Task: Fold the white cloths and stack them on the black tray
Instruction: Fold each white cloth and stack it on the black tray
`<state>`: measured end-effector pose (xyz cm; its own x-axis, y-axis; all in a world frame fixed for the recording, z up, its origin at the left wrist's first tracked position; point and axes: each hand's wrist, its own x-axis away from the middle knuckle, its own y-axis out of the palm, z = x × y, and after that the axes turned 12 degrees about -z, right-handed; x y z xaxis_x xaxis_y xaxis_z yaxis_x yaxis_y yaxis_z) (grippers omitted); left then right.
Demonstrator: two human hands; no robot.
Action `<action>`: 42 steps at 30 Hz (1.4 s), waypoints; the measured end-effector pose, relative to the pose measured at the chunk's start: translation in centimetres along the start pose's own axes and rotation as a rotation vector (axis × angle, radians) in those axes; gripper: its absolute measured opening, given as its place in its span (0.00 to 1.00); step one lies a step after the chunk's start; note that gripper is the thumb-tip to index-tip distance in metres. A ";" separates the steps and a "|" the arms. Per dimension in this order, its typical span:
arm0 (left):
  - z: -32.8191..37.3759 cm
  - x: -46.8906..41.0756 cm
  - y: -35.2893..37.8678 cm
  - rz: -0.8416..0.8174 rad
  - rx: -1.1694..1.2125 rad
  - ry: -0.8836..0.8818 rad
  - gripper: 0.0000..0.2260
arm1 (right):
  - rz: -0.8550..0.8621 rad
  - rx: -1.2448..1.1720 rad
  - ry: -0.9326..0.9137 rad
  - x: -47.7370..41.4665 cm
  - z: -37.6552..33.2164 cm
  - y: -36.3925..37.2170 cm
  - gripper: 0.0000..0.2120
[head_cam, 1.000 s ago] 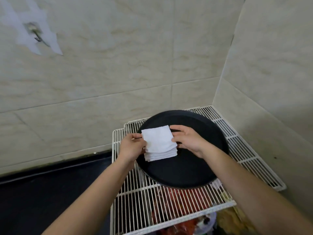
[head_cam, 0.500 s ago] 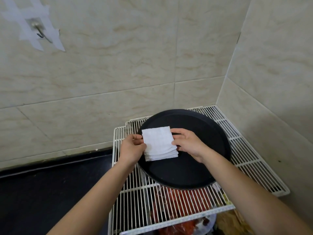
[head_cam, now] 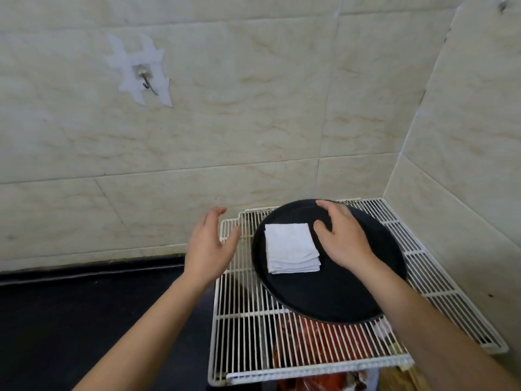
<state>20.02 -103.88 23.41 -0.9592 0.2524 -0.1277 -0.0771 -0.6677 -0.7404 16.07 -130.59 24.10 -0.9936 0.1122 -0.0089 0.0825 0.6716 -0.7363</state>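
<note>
Nothing readable in this one

No words, brands or numbers show on the black tray [head_cam: 324,292], the white cloths [head_cam: 291,248], the wire rack [head_cam: 253,342], the wall hook [head_cam: 143,77] or the tiles [head_cam: 253,108]. The red stuff [head_cam: 324,334] under the rack is too blurry to tell.

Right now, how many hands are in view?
2. Left hand open beside the black tray's left edge; right hand over the tray, right of the white cloths.
</note>
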 end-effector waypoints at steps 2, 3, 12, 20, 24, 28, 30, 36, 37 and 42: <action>-1.0 1.9 -2.5 0.059 -0.177 0.031 0.27 | 0.072 0.142 -0.121 0.7 -1.6 0.9 0.23; -1.8 2.9 -3.3 0.073 -0.240 0.028 0.28 | 0.090 0.194 -0.172 1.0 -2.3 1.6 0.24; -11.8 16.1 -7.5 0.152 -0.511 -0.278 0.31 | -0.185 0.348 -0.488 3.0 -10.9 16.7 0.33; -21.5 32.0 -15.1 0.252 -0.505 -0.588 0.32 | -0.409 0.343 -0.721 10.1 -24.6 30.7 0.34; -26.6 39.4 -21.0 0.298 -0.506 -0.684 0.33 | -0.447 0.381 -0.827 14.4 -32.0 38.0 0.34; -33.1 48.0 -29.6 0.343 -0.551 -0.762 0.33 | -0.496 0.404 -0.916 20.7 -41.2 46.6 0.34; -34.6 50.5 -32.1 0.357 -0.583 -0.780 0.33 | -0.518 0.419 -0.944 22.5 -43.9 48.9 0.34; -39.5 56.3 -38.6 0.420 -0.550 -0.835 0.33 | -0.554 0.442 -1.033 26.3 -51.8 54.9 0.34; -40.5 56.8 -39.3 0.429 -0.541 -0.840 0.32 | -0.561 0.451 -1.046 26.5 -52.8 56.0 0.34; -45.1 57.4 -41.9 0.437 -0.497 -0.858 0.31 | -0.599 0.461 -1.068 26.3 -56.0 61.4 0.33</action>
<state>-19.50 -29.87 17.35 -0.7623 -0.6417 -0.0841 0.2513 -0.1737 -0.9522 -0.71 -45.40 16.58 -0.4545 -0.8904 0.0265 -0.2127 0.0796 -0.9739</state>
